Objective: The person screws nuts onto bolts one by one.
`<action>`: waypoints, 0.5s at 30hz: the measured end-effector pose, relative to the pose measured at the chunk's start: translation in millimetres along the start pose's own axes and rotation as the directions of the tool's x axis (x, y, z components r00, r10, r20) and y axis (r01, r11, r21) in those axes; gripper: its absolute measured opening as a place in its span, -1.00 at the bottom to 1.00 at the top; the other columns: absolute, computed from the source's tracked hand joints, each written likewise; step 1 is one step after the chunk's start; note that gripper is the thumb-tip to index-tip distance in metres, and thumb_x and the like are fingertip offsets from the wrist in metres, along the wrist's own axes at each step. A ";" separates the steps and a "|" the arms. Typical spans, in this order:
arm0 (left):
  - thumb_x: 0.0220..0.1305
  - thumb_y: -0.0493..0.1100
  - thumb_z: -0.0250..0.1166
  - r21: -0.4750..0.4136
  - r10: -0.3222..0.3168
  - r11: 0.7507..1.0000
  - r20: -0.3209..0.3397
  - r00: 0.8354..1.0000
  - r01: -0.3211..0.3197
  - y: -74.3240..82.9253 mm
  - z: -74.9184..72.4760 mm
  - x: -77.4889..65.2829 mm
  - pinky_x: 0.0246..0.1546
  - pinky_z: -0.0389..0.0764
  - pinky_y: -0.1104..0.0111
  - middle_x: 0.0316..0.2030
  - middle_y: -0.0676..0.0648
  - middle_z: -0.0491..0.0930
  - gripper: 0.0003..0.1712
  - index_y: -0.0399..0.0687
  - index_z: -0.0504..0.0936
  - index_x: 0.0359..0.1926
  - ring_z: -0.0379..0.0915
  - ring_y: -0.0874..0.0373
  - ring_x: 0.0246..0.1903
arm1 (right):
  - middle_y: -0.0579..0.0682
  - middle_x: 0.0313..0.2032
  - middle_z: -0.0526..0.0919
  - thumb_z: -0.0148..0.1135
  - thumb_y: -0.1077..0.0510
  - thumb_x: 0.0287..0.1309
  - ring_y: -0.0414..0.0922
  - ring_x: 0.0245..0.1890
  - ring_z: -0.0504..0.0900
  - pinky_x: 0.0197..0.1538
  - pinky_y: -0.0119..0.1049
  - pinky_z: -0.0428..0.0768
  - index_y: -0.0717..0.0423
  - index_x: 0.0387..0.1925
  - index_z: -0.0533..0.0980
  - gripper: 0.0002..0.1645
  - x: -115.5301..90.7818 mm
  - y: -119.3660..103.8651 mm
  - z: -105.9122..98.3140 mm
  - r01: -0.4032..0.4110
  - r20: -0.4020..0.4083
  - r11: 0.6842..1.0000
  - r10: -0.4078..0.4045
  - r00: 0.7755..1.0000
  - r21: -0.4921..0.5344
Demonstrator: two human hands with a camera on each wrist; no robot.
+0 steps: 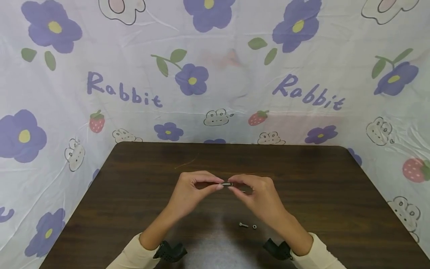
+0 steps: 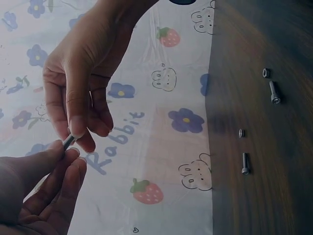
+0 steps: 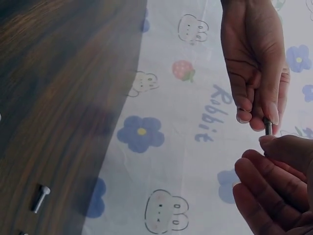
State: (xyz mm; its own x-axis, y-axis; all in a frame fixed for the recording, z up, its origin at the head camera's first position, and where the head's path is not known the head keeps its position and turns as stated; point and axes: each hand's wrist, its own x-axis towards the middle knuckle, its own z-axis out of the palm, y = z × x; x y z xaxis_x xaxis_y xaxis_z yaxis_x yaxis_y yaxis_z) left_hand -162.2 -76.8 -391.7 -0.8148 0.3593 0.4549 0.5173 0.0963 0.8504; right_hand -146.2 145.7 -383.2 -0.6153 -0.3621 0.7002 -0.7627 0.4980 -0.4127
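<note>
Between the two hands, above the table, is a small metal bolt point(image 1: 226, 184). My left hand point(image 1: 189, 190) pinches one end of it with thumb and fingertips. The thumb and fingertips of my right hand point(image 1: 260, 192) pinch the other end. In the right wrist view the bolt's shank point(image 3: 268, 128) shows between the two thumbs. Whether a nut sits at the right fingertips is hidden. Loose on the table lie a socket-head bolt point(image 2: 275, 93) with a nut point(image 2: 266, 73), and another bolt point(image 2: 245, 164) with another nut point(image 2: 241, 132).
The dark wooden table point(image 1: 141, 194) has a rounded far edge. A cloth printed with flowers and rabbits point(image 1: 235, 86) hangs behind it and along both sides. In the head view one loose bolt point(image 1: 243, 225) and a nut point(image 1: 254, 226) lie nearer than the hands.
</note>
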 end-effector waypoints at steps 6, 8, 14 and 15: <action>0.25 -0.23 0.47 -0.015 0.020 1.000 -0.007 1.000 -0.020 -1.7 0.6 -0.8 -0.28 0.74 0.30 -0.25 0.04 0.76 -0.88 -0.06 0.83 -0.19 0.70 0.13 -0.26 | -0.04 -0.30 0.81 0.57 0.36 -0.03 -0.17 -0.32 0.79 -0.29 -0.41 0.70 0.18 -0.23 0.74 -0.74 0.5 -1.3 0.3 0.017 -0.028 0.999 -0.016 0.999 0.042; 0.25 -0.23 0.47 -0.031 0.017 0.999 -0.009 1.000 -0.017 -1.9 0.5 -1.3 -0.29 0.74 0.30 -0.25 0.02 0.77 -0.88 -0.08 0.83 -0.19 0.71 0.13 -0.27 | -0.04 -0.29 0.81 0.58 0.35 -0.04 -0.16 -0.30 0.79 -0.28 -0.37 0.72 0.17 -0.22 0.75 -0.73 1.0 -1.3 0.5 0.020 -0.040 0.998 -0.018 0.999 0.054; 0.23 -0.25 0.48 -0.082 -0.015 0.997 -0.025 1.000 0.013 0.3 0.3 -1.0 -0.29 0.75 0.27 -0.25 -0.05 0.78 -0.86 -0.18 0.82 -0.19 0.74 0.10 -0.29 | -0.03 -0.28 0.81 0.58 0.37 -0.05 -0.12 -0.28 0.80 -0.21 -0.38 0.72 0.15 -0.22 0.76 -0.71 2.4 -0.9 1.4 0.009 -0.061 0.992 -0.001 0.998 0.125; 0.22 -0.25 0.48 -0.085 -0.019 0.996 -0.028 0.999 0.016 0.8 0.4 -1.0 -0.29 0.76 0.27 -0.25 -0.06 0.78 -0.85 -0.18 0.82 -0.18 0.74 0.10 -0.29 | -0.03 -0.28 0.81 0.57 0.37 -0.05 -0.12 -0.28 0.80 -0.20 -0.41 0.71 0.15 -0.21 0.76 -0.71 2.5 -0.8 1.4 0.005 -0.060 0.990 0.003 0.998 0.138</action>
State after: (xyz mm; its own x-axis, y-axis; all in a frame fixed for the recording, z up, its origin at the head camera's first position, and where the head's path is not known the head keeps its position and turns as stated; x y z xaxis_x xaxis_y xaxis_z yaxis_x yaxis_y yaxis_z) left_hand -160.9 -76.7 -391.6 -0.8313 0.3310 0.4464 0.4801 0.0232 0.8769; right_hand -147.4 143.3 -381.9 -0.6045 -0.3124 0.7328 -0.7861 0.3829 -0.4852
